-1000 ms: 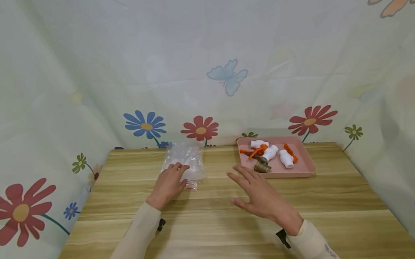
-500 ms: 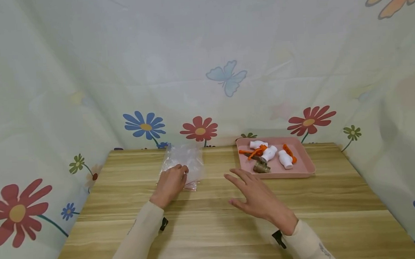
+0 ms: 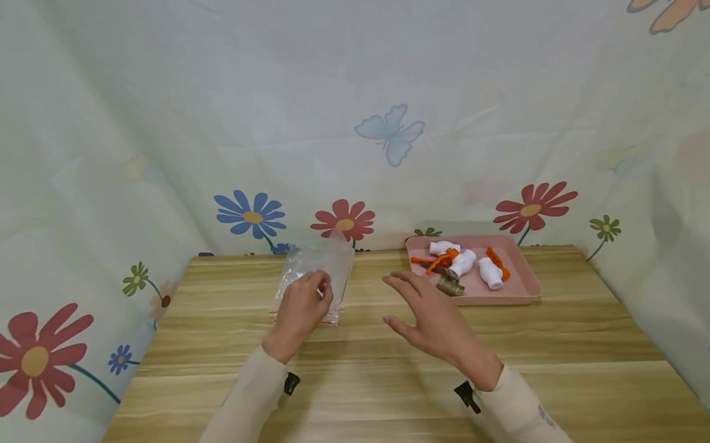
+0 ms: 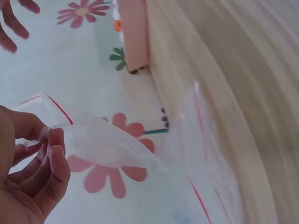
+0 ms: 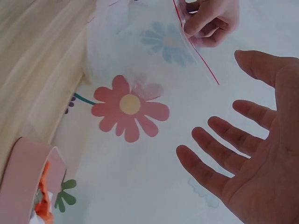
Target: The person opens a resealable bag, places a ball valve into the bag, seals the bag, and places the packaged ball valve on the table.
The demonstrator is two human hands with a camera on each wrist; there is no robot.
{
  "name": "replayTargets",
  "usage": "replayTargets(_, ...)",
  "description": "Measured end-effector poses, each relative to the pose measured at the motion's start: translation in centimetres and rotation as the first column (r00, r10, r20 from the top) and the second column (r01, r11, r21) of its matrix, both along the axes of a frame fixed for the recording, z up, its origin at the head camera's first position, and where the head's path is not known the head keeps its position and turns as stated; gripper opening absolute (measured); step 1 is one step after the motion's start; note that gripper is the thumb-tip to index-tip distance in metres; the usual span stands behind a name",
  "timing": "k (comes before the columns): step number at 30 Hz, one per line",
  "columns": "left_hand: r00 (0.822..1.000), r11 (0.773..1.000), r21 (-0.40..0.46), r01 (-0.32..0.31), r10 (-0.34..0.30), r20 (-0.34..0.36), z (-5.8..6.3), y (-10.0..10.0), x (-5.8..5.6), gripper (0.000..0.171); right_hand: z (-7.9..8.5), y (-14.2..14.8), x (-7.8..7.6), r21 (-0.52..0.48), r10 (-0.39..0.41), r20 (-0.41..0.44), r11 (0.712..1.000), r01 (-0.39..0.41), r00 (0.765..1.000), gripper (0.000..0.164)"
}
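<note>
My left hand (image 3: 301, 310) pinches the red-lined edge of a clear zip-lock bag (image 4: 105, 142) between thumb and fingers. The bag hangs raised from the fingertips, its far end tilting up in the head view. Below it on the table lie more clear zip-lock bags (image 4: 205, 163) with red strips, partly hidden behind the left hand. To the right, my right hand (image 3: 437, 321) hovers over the table, fingers spread and nothing in it. In the right wrist view its palm and fingers (image 5: 224, 149) are apart from the bag's red edge.
A pink tray (image 3: 522, 286) stands at the back right of the wooden table (image 3: 364, 395). In it lie several white valve-like fittings (image 3: 490, 272), orange handles (image 3: 494, 258) and a brass-coloured fitting (image 3: 450, 285). A flowered cloth (image 3: 265, 119) rises behind the table.
The left hand has gone from loosely spread fingers over the bags to pinching one and lifting its near edge, moving slightly right. The right hand has shifted a little left, still spread.
</note>
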State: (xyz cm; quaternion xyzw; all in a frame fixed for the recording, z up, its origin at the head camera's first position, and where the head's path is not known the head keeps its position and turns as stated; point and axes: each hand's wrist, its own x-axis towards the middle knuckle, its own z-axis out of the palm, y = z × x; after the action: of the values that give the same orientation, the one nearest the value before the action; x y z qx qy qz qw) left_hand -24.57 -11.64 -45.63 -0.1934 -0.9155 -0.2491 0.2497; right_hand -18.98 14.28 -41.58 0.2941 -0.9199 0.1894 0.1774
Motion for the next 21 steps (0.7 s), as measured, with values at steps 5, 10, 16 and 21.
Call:
replayTargets(5,1.0,0.995,0.098,0.023,-0.022,-0.02,1.3,1.2,1.2,0.006,0.9,-0.5,0.0,-0.019,0.002,-0.052,1.0,-0.003,0.999,0.064)
replayTargets(10,0.997,0.988,0.154,0.024,-0.012,-0.072,2.0,2.3,2.2,0.008,1.3,-1.0,0.2,-0.083,-0.006,-0.057,0.997,0.002,0.998,0.063)
replayTargets(16,0.995,0.978,0.206,0.039,-0.019,-0.098,2.8,3.7,3.5,0.005,1.8,-1.6,0.5,-0.23,-0.014,-0.037,0.973,0.005,0.999,0.062)
replayTargets(21,0.996,0.966,0.254,0.052,-0.031,-0.085,3.3,5.1,4.6,0.002,2.0,-2.1,0.8,-0.331,-0.016,-0.007,0.943,0.013,1.0,0.06)
